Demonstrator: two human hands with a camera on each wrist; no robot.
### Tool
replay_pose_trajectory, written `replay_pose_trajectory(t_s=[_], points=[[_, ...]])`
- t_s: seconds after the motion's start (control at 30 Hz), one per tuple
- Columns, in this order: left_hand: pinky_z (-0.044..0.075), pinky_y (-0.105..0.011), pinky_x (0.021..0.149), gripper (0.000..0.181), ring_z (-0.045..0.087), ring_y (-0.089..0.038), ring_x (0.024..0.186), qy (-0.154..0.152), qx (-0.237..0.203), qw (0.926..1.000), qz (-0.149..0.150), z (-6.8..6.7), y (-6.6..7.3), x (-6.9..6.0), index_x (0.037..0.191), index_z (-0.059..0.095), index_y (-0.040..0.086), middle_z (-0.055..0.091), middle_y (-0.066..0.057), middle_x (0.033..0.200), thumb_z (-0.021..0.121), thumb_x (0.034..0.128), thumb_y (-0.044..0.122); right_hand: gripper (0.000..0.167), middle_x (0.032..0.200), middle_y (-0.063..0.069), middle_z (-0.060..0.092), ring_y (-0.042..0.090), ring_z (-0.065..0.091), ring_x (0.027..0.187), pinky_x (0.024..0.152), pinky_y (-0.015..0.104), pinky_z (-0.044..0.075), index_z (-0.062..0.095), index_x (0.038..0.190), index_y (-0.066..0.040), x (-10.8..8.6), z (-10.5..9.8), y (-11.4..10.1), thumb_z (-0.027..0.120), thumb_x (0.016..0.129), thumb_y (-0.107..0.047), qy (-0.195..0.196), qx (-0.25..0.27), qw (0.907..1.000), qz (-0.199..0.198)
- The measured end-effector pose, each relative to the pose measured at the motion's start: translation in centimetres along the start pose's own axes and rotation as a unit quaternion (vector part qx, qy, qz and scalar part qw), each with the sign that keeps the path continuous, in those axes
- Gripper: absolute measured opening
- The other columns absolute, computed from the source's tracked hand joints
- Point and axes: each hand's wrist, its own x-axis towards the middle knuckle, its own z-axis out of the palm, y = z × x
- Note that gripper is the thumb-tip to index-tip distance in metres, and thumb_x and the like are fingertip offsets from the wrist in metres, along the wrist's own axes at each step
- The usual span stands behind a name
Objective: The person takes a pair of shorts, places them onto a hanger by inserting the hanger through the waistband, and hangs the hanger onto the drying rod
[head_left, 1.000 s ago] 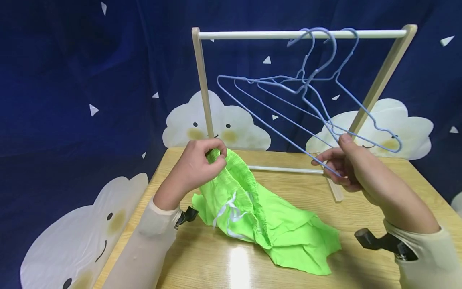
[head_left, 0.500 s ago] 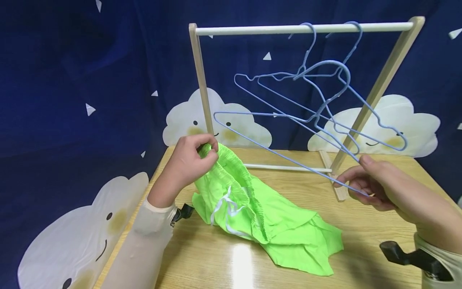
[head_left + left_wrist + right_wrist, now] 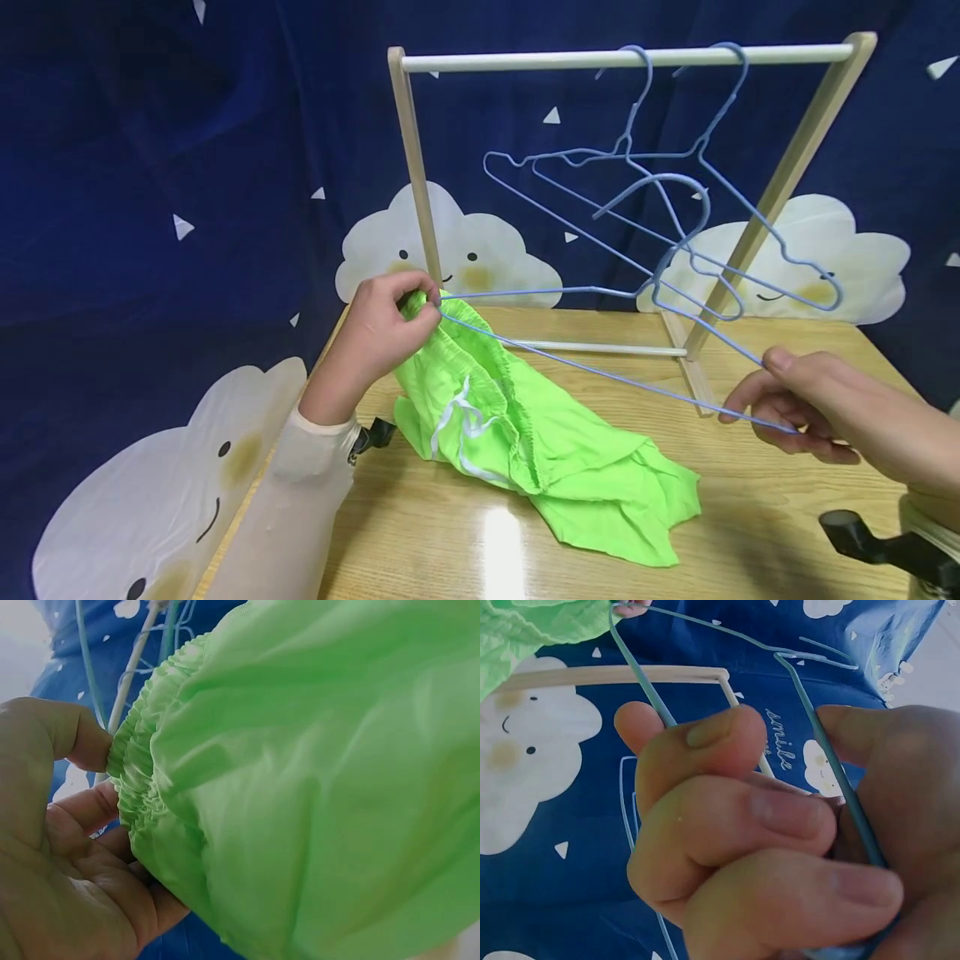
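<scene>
Bright green shorts (image 3: 600, 458) with an elastic waistband and white drawstring lie partly on the table, the waistband raised at the left. My left hand (image 3: 378, 337) pinches that waistband between thumb and fingers; the left wrist view shows the gathered edge of the shorts (image 3: 322, 765) there. My right hand (image 3: 825, 408) grips the right end of a blue wire hanger (image 3: 660, 177), its curled fingers around the wire in the right wrist view. The hanger's left end meets the waistband at my left fingertips, which hide its tip. The hook points up and left.
Behind stands a wooden rack with a white rail (image 3: 517, 62). Two more blue hangers (image 3: 630, 125) hang from its right half. The wooden table (image 3: 420, 533) runs up to a dark blue backdrop (image 3: 187, 125) with white cloud shapes.
My right hand has brought the hanger down and off to the right of the rack's rail. Its left end has dropped to the waistband, where my left hand keeps its pinch.
</scene>
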Motion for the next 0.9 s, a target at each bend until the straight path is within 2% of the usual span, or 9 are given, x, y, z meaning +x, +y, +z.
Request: replay_pose_trajectory(t_s=[0.17,0.4,0.6,0.77,0.83,0.9], points=[[0.036,-0.035,0.060,0.015,0.040,-0.020,0.061,-0.006,-0.005,1.0000,0.002,0.0,0.2,-0.1,0.091,0.074,0.014,0.062,-0.002,0.083,0.061,0.0905,0.007,0.067,0.076,0.005,0.057,0.027,0.050,0.052,0.041,0.031,0.039,0.077,0.120,-0.020,0.0,0.6,-0.3,0.011,0.121,-0.028,0.007,-0.012,0.9999,0.001],[0.037,-0.033,0.058,0.019,0.040,-0.019,0.059,-0.023,-0.020,0.9993,0.022,0.1,0.4,-0.3,0.100,0.077,0.012,0.058,-0.002,0.076,0.062,0.0919,0.006,0.070,0.074,0.002,0.058,0.027,0.045,0.046,0.038,0.031,0.038,0.077,0.118,-0.014,0.6,0.9,-1.0,0.009,0.121,-0.030,-0.014,0.015,0.9998,0.002],[0.040,-0.031,0.058,0.023,0.045,-0.018,0.061,-0.059,-0.043,0.9951,0.065,0.4,1.0,-0.6,0.105,0.078,0.011,0.072,-0.001,0.092,0.060,0.0925,0.005,0.068,0.071,-0.001,0.056,0.024,0.042,0.044,0.037,0.030,0.036,0.078,0.115,-0.014,1.5,1.7,-1.5,0.013,0.121,-0.031,-0.012,0.028,0.9995,-0.002],[0.034,-0.028,0.051,0.033,0.032,-0.010,0.051,-0.098,-0.058,0.9884,0.100,1.0,1.6,-0.7,0.113,0.077,0.009,0.075,-0.002,0.105,0.052,0.0950,-0.002,0.066,0.068,-0.001,0.055,0.019,0.041,0.043,0.034,0.028,0.033,0.079,0.110,-0.011,2.4,2.5,-1.7,0.016,0.122,-0.029,0.004,0.043,0.9988,-0.023],[0.035,-0.027,0.050,0.033,0.030,-0.007,0.048,-0.104,-0.054,0.9861,0.117,1.1,1.7,-0.7,0.117,0.077,0.007,0.076,-0.004,0.110,0.051,0.0985,-0.004,0.066,0.067,0.002,0.054,0.022,0.039,0.042,0.034,0.028,0.032,0.079,0.110,-0.010,2.7,2.7,-1.6,0.016,0.122,-0.028,0.002,0.052,0.9980,-0.036],[0.047,-0.027,0.060,0.030,0.044,-0.008,0.056,-0.106,-0.049,0.9841,0.134,1.2,1.8,-0.7,0.121,0.076,0.005,0.078,-0.006,0.117,0.053,0.1027,-0.005,0.067,0.067,0.003,0.053,0.024,0.038,0.042,0.034,0.027,0.032,0.079,0.110,-0.010,2.9,2.8,-1.5,0.015,0.122,-0.027,-0.001,0.062,0.9971,-0.044]])
